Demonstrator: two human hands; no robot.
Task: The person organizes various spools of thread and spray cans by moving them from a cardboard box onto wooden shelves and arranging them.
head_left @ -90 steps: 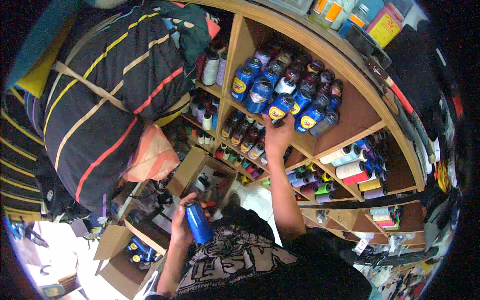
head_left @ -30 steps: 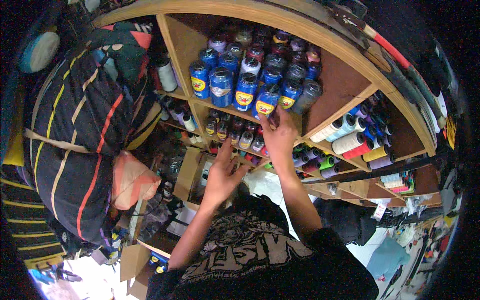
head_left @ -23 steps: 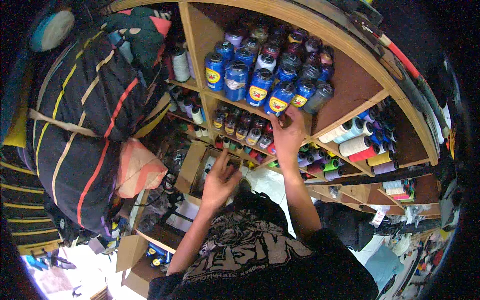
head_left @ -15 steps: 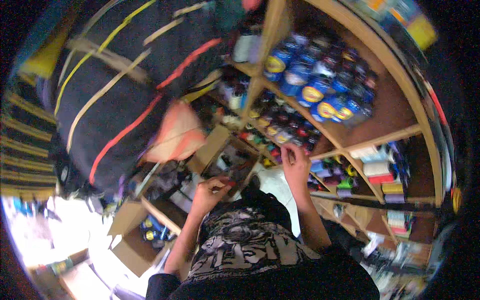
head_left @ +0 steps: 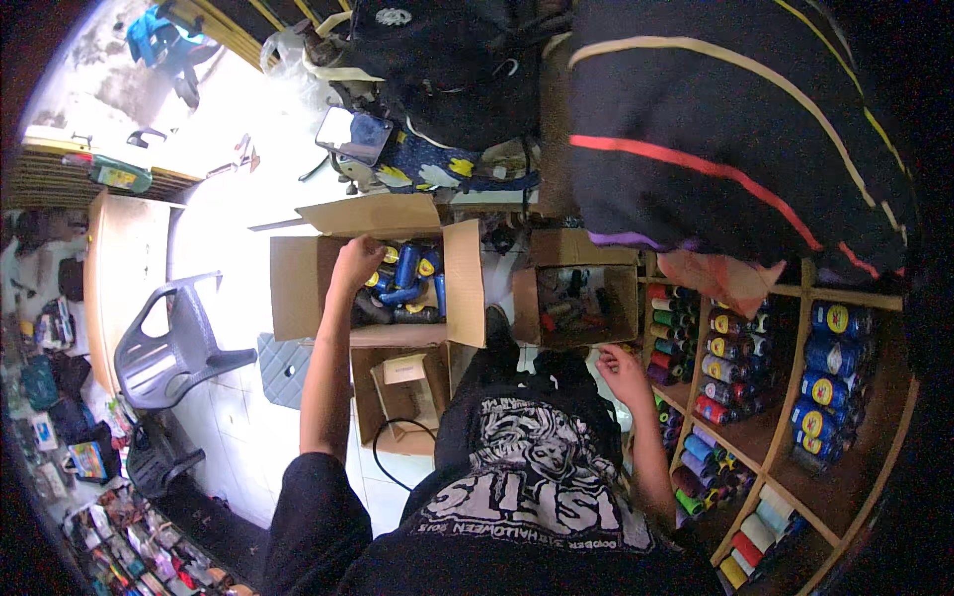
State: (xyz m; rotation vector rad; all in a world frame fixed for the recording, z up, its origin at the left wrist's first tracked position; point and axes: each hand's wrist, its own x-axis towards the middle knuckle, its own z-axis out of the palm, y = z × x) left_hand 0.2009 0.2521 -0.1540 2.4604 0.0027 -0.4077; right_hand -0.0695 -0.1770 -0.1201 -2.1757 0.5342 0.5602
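My left hand [head_left: 360, 260] is over the left side of an open cardboard box [head_left: 462, 283], its fingers bent and closed. Whatever they might hold is hidden. Inside that box, blue thread spools [head_left: 405, 266] with yellow labels lie in a loose heap beside my fingertips. My right hand [head_left: 620, 370] is lower and to the right, fingers loosely bent and apart, with nothing visible in it. It is just below the near right corner of a smaller cardboard box [head_left: 574, 336], where small dark and reddish items lie. Spools on the wooden shelf are to its right.
A wooden shelf [head_left: 785, 417] at the right holds blue spools [head_left: 827, 382] and rows of coloured ones [head_left: 725, 363]. Dark striped fabric [head_left: 686, 109] hangs above it. At the left stand a grey plastic chair [head_left: 189, 338] and, below the spool box, another open carton [head_left: 437, 372].
The view has swung toward the left, bringing the chair and cartons in. My left hand has moved over the box of blue spools; my right hand is lower, its pinch loosened.
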